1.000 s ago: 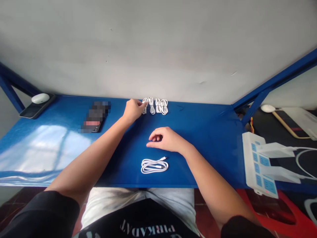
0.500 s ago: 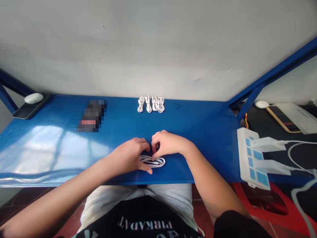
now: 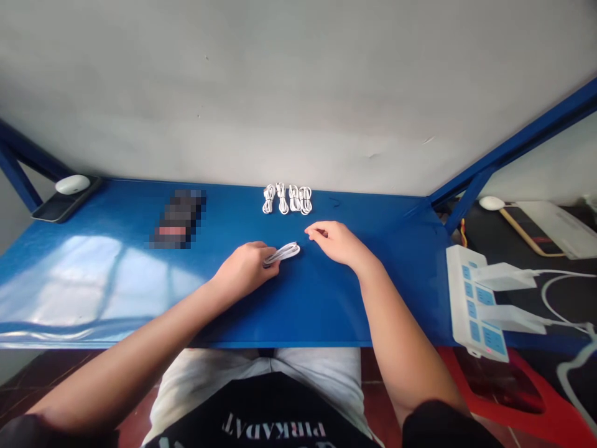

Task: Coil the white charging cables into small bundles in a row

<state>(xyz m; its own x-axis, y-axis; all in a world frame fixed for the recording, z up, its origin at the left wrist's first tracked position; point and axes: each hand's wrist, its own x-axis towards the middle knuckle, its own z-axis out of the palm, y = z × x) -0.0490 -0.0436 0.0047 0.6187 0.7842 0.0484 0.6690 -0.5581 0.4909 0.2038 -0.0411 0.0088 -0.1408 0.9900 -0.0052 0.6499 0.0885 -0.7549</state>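
Observation:
My left hand [image 3: 245, 269] is closed around one end of a coiled white cable [image 3: 284, 252] and holds it just above the blue table [image 3: 326, 292]. The coil's free end sticks out to the right. My right hand [image 3: 336, 241] hovers just right of the coil with its fingers loosely curled and thumb and forefinger nearly pinched; nothing shows between them. A row of several coiled white cables [image 3: 287, 199] lies at the back of the table by the wall.
A blurred dark phone [image 3: 176, 219] lies at back left. A white oval object on a dark tray [image 3: 69, 186] sits at the far left corner. A white power strip [image 3: 476, 302] with two chargers plugged in rests at the right edge.
My left hand came back from the row of cables, took hold of the single coil near the front edge and carried it toward the middle. My right hand moved up and right.

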